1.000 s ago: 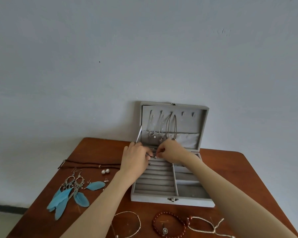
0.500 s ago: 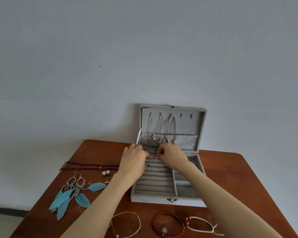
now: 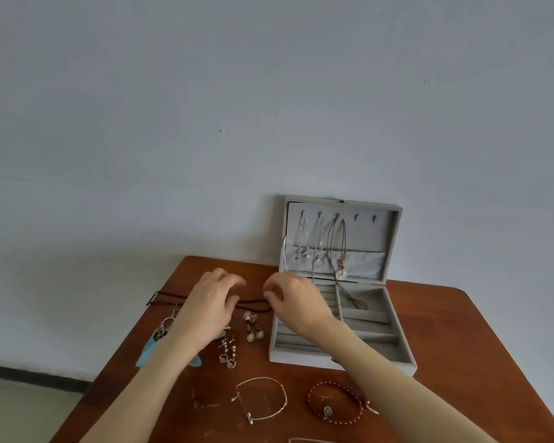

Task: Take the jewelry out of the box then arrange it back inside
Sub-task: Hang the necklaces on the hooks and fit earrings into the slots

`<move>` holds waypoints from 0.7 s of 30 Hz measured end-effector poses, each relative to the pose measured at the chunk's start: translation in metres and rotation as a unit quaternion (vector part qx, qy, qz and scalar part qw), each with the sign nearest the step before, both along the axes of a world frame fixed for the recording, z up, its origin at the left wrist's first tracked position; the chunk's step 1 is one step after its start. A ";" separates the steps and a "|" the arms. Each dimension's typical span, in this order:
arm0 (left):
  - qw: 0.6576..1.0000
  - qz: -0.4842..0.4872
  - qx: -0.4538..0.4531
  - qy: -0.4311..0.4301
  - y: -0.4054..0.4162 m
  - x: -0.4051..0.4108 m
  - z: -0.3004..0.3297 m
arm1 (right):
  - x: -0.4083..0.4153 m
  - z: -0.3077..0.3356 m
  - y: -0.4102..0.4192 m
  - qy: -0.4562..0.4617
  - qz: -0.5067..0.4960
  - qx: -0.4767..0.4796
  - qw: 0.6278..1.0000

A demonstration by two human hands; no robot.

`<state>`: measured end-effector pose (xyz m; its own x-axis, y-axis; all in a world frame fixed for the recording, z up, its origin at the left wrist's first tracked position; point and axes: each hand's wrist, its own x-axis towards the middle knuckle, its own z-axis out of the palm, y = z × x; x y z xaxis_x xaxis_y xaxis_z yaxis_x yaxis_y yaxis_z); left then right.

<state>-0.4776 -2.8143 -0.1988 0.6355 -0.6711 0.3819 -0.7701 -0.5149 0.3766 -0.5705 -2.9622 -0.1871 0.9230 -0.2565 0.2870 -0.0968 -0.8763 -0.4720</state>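
Note:
The grey jewelry box [image 3: 301, 355] stands open on the table, its lid [image 3: 394, 238] upright with three necklaces [image 3: 320, 244] hanging inside. Both hands hover just left of the box. My left hand [image 3: 210, 306] arches over a dark cord necklace [image 3: 253, 304] that lies along the table. My right hand [image 3: 293, 303] has its fingertips curled together by the cord's right end. Whether either hand holds something is hidden by the fingers. Small drop earrings [image 3: 253, 329] and pink dangling earrings [image 3: 227, 353] lie below the hands.
Blue feather earrings [image 3: 147, 350] lie partly under my left forearm. A silver bracelet [image 3: 263, 398] and a red bead bracelet [image 3: 333, 402] rest near the front of the brown table [image 3: 445, 330]. A plain wall stands right behind the box.
Both hands have left the box's ring rows and moved left, over the cord necklace on the table. The view has shifted, so the box now sits further right.

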 end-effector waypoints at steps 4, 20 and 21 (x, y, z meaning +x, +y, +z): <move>0.992 0.069 0.102 0.040 0.021 0.009 -0.007 | 0.020 -0.008 0.027 0.045 0.045 -0.059 0.996; 0.991 0.089 0.097 0.025 0.019 0.018 -0.027 | 0.048 -0.029 0.045 0.089 0.027 -0.128 0.987; 0.991 0.087 0.100 0.022 0.019 0.018 -0.028 | 0.048 -0.029 0.045 0.088 0.029 -0.130 0.987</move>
